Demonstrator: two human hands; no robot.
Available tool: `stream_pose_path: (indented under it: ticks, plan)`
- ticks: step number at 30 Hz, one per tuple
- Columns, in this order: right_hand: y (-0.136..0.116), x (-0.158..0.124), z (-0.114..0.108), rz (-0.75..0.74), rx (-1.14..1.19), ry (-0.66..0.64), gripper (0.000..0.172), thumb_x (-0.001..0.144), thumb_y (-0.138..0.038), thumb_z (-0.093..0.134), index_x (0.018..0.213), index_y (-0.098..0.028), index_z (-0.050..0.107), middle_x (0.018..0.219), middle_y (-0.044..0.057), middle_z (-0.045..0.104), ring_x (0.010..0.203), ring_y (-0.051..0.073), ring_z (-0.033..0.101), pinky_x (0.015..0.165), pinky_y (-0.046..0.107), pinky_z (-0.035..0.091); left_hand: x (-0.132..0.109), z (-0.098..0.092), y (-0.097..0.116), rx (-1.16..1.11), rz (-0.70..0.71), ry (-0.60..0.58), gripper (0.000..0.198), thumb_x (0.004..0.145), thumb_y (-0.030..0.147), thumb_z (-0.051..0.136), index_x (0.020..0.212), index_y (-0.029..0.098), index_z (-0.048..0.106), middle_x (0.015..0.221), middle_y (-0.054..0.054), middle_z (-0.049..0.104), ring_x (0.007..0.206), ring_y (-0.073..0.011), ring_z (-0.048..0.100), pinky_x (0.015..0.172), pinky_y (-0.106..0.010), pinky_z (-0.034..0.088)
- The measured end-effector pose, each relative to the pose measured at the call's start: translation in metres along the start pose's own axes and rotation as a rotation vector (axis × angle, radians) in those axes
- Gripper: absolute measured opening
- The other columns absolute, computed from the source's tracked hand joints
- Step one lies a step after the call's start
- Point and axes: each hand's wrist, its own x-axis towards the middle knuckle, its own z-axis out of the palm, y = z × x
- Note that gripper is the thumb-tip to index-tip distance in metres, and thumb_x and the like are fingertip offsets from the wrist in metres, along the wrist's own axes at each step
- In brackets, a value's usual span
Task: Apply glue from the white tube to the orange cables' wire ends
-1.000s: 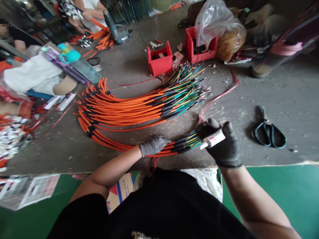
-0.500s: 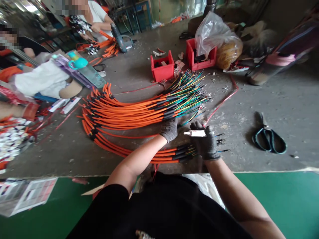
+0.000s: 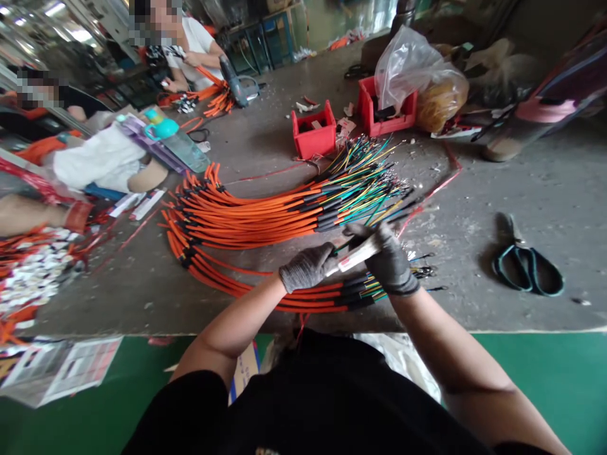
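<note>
My right hand (image 3: 389,259), in a dark glove, grips a small white tube (image 3: 355,258) whose tip points left. In a grey glove, my left hand (image 3: 306,266) is closed around the tube's tip end, just above a short bundle of orange cables (image 3: 303,297) lying at the table's near edge. The bundle's black sleeves and coloured wire ends (image 3: 367,292) lie under my right hand. A larger fan of orange cables (image 3: 246,215) with coloured wire ends (image 3: 374,183) is spread just beyond both hands.
Black-and-green scissors (image 3: 526,265) lie to the right. Two red bins (image 3: 313,133) and a plastic bag (image 3: 417,69) stand at the back. A bottle with a teal cap (image 3: 173,136) lies at left. Other people sit at the far left of the grey table (image 3: 545,183).
My left hand drew back from the big cable fan to the tube's tip. The right hand tilted the tube and moved slightly up. The camera tipped upward.
</note>
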Motion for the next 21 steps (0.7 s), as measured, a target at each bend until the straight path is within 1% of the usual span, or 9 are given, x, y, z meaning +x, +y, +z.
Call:
stream_pose_path:
  ticks: [3,6,9,10,12,15,17,19,21]
  plan:
    - [-0.021,0.01,-0.01,-0.07,0.177,0.059,0.052,0.084,-0.076,0.066,0.079,-0.026,0.08,0.078,0.001,0.075,0.058,0.015,0.061,0.05,0.029,0.053,-0.024,0.0,-0.015,0.076,-0.085,-0.087,0.031,0.106,0.028,0.046,0.118,0.01,0.068,0.093,-0.012,0.075,0.082,-0.0234,0.073,0.081,-0.037,0.061]
    - [-0.035,0.009,-0.01,-0.04,0.274,-0.013,0.05,0.08,-0.069,0.076,0.06,-0.023,0.072,0.071,0.003,0.069,0.057,0.014,0.057,0.043,0.025,0.044,-0.03,-0.016,-0.021,0.051,-0.032,-0.179,0.024,0.101,0.034,0.061,0.104,0.014,0.074,0.101,-0.011,0.077,0.096,-0.0234,0.074,0.094,-0.036,0.059]
    - [-0.043,0.007,0.0,0.013,0.217,-0.154,0.054,0.078,-0.069,0.076,0.052,-0.023,0.066,0.067,0.005,0.066,0.056,0.015,0.055,0.043,0.027,0.044,-0.008,-0.039,-0.011,-0.208,0.083,-0.138,0.03,0.099,0.038,0.067,0.118,0.015,0.075,0.125,-0.014,0.074,0.119,-0.0252,0.069,0.106,-0.037,0.055]
    - [-0.045,0.007,0.004,0.012,0.188,-0.191,0.056,0.078,-0.07,0.076,0.051,-0.023,0.065,0.068,0.005,0.066,0.054,0.015,0.053,0.042,0.027,0.045,0.003,-0.046,-0.006,-0.326,0.082,-0.127,0.03,0.101,0.036,0.064,0.118,0.014,0.075,0.123,-0.014,0.076,0.117,-0.0236,0.07,0.103,-0.035,0.056]
    - [-0.05,0.007,0.007,-0.004,0.139,-0.218,0.057,0.081,-0.072,0.072,0.051,-0.024,0.065,0.071,0.006,0.07,0.051,0.014,0.052,0.043,0.03,0.048,0.026,-0.056,0.002,-0.531,0.055,-0.215,0.027,0.102,0.034,0.063,0.113,0.014,0.077,0.112,-0.011,0.08,0.104,-0.0201,0.074,0.095,-0.03,0.058]
    - [-0.054,0.007,0.004,-0.008,0.127,-0.157,0.055,0.088,-0.072,0.064,0.061,-0.026,0.072,0.09,0.006,0.079,0.055,0.017,0.062,0.053,0.037,0.058,0.048,-0.057,0.003,-0.715,0.036,-0.348,0.024,0.102,0.033,0.065,0.103,0.015,0.08,0.099,-0.008,0.082,0.092,-0.0165,0.075,0.088,-0.027,0.059]
    - [-0.052,0.005,-0.001,0.016,0.139,-0.132,0.052,0.089,-0.073,0.063,0.069,-0.027,0.078,0.107,0.005,0.081,0.064,0.019,0.071,0.064,0.041,0.064,0.053,-0.052,-0.002,-0.712,0.04,-0.246,0.026,0.101,0.035,0.065,0.095,0.016,0.081,0.095,-0.008,0.082,0.09,-0.0165,0.075,0.089,-0.028,0.059]
    - [-0.045,0.001,-0.005,0.047,0.124,-0.121,0.052,0.088,-0.075,0.063,0.077,-0.027,0.082,0.121,0.006,0.08,0.076,0.022,0.077,0.075,0.043,0.066,0.052,-0.046,-0.008,-0.635,0.029,-0.043,0.028,0.1,0.04,0.066,0.091,0.017,0.081,0.098,-0.009,0.082,0.095,-0.0188,0.075,0.092,-0.032,0.059]
    - [-0.034,-0.005,-0.005,0.045,0.074,-0.116,0.056,0.087,-0.078,0.062,0.085,-0.027,0.084,0.125,0.006,0.079,0.091,0.026,0.08,0.087,0.044,0.065,0.047,-0.042,-0.008,-0.553,-0.008,0.114,0.034,0.101,0.043,0.062,0.092,0.016,0.08,0.098,-0.01,0.081,0.094,-0.0203,0.074,0.09,-0.033,0.058]
